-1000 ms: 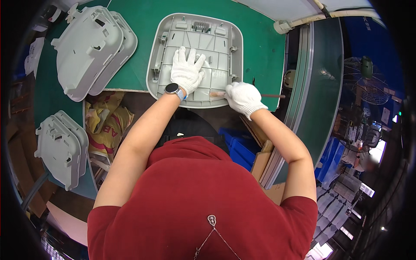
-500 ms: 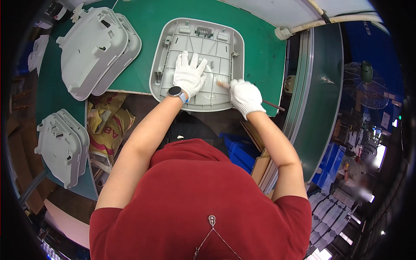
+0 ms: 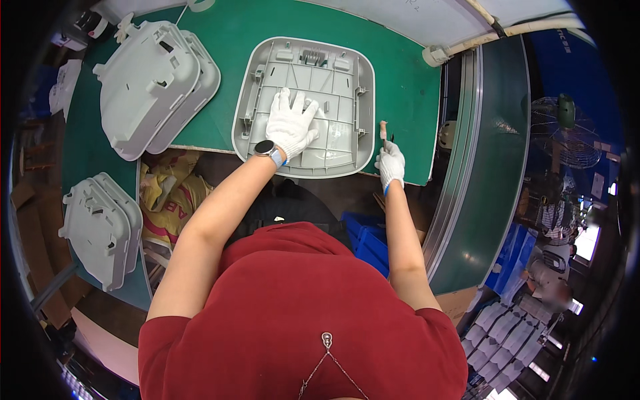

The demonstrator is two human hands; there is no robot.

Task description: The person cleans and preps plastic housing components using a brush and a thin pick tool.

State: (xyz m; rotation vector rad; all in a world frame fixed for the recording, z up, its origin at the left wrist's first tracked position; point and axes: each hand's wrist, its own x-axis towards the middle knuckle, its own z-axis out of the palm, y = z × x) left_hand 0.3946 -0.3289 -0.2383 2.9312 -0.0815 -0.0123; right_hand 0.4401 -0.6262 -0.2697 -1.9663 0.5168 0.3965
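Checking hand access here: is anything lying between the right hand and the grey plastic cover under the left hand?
Nothing visible does. The right hand, gripping a small tool, sits just beside the grey plastic cover, with only bare green mat between. The left hand lies flat on it.

A ribbed housing shell (image 3: pixel 313 100) lies on the table (image 3: pixel 400 80), its near edge at the table's front rim. Stacked shells (image 3: pixel 157 83) lie to its left; a second stack (image 3: pixel 97 227) sits nearer, apparently on a lower ledge.
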